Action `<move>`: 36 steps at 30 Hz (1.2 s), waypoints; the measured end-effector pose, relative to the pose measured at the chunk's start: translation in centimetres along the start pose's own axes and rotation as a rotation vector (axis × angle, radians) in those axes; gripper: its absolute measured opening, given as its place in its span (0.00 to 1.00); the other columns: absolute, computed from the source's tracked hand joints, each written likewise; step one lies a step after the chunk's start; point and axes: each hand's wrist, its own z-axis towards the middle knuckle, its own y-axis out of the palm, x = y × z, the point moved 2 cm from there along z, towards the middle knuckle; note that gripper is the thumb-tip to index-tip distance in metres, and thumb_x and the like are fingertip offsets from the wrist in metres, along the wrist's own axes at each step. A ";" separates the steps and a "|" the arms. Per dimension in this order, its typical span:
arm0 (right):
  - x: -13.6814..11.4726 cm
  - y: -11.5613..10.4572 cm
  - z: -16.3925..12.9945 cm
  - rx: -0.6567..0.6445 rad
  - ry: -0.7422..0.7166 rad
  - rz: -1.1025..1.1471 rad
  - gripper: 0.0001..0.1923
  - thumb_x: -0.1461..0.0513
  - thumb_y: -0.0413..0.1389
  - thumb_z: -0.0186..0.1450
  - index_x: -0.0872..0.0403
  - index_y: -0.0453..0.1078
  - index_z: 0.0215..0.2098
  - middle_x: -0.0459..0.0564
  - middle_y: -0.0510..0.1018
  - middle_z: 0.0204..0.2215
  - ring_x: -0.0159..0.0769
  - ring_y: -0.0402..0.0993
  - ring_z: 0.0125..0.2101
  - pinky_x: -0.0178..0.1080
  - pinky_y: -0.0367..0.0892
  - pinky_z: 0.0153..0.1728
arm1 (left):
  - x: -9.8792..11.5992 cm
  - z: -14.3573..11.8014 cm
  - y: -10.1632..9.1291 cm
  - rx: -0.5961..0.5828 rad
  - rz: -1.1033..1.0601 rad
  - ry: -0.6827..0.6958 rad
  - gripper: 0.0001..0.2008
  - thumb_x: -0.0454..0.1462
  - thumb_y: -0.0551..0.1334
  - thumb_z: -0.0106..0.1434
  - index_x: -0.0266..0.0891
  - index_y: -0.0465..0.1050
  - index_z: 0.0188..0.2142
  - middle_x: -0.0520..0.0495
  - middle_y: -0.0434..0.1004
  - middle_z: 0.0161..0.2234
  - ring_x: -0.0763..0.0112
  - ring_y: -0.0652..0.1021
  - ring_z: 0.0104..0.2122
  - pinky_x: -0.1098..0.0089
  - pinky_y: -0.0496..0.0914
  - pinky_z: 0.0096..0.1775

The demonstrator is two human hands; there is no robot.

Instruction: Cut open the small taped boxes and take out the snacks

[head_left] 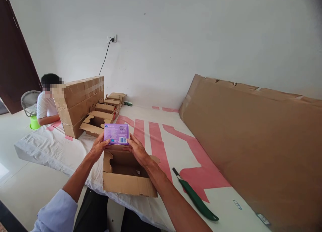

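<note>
I hold a small purple packet (116, 133) with a barcode on its face, gripped from both sides. My left hand (97, 148) grips its left edge and my right hand (137, 149) its right edge. The packet hovers just above the far rim of an open cardboard box (125, 183) that sits on the white and pink sheet (161, 138) in front of me. The box's flaps are spread outward and its inside looks mostly dark and bare.
Several open cardboard boxes (100, 119) and a stack of taped cartons (77, 102) stand at the back left, with a seated person (46, 104) behind them. A green-handled cutter (196, 198) lies to my right. A large flat cardboard sheet (251, 141) leans against the wall. A fan (29, 102) stands far left.
</note>
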 end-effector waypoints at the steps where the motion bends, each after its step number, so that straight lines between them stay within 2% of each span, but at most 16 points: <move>1: 0.0 0.0 0.0 0.001 0.006 -0.003 0.32 0.47 0.58 0.65 0.44 0.67 0.65 0.51 0.71 0.67 0.48 0.74 0.60 0.45 0.80 0.46 | 0.0 0.0 -0.1 -0.004 -0.003 -0.003 0.39 0.50 0.73 0.59 0.45 0.69 0.68 0.40 0.78 0.62 0.47 0.77 0.58 0.62 0.73 0.47; 7: -0.2 0.1 0.0 0.012 0.020 0.009 0.30 0.50 0.58 0.64 0.45 0.70 0.63 0.52 0.78 0.60 0.48 0.76 0.57 0.48 0.79 0.47 | 0.2 0.0 -0.2 -0.009 -0.013 -0.013 0.41 0.49 0.74 0.57 0.45 0.69 0.68 0.40 0.78 0.62 0.45 0.77 0.59 0.61 0.73 0.47; 15: 0.1 0.0 0.1 0.016 0.050 0.057 0.30 0.51 0.60 0.63 0.45 0.71 0.63 0.49 0.76 0.63 0.49 0.74 0.59 0.46 0.78 0.49 | 0.4 0.1 -0.2 -0.035 -0.033 -0.014 0.39 0.49 0.75 0.57 0.44 0.71 0.67 0.40 0.80 0.60 0.46 0.78 0.57 0.64 0.72 0.45; 21: 0.3 -0.1 0.4 0.022 0.057 0.074 0.30 0.51 0.60 0.61 0.43 0.71 0.62 0.48 0.77 0.62 0.50 0.74 0.60 0.48 0.78 0.49 | 0.5 0.0 0.0 -0.010 -0.038 -0.024 0.40 0.50 0.77 0.54 0.43 0.74 0.64 0.39 0.82 0.56 0.46 0.80 0.53 0.63 0.72 0.45; 29: 0.4 -0.1 0.5 0.015 0.062 0.075 0.32 0.52 0.60 0.61 0.44 0.70 0.63 0.49 0.77 0.63 0.51 0.74 0.60 0.48 0.78 0.49 | 0.1 0.3 -0.3 -0.007 -0.025 -0.028 0.40 0.50 0.76 0.55 0.43 0.73 0.64 0.39 0.81 0.58 0.46 0.79 0.54 0.63 0.72 0.44; 36: 0.4 -0.1 0.5 0.022 0.058 0.079 0.27 0.53 0.61 0.62 0.44 0.72 0.60 0.48 0.77 0.62 0.49 0.74 0.60 0.47 0.78 0.48 | -0.1 0.5 -0.5 -0.032 0.000 -0.024 0.38 0.49 0.74 0.58 0.44 0.71 0.66 0.40 0.80 0.59 0.46 0.79 0.55 0.63 0.72 0.45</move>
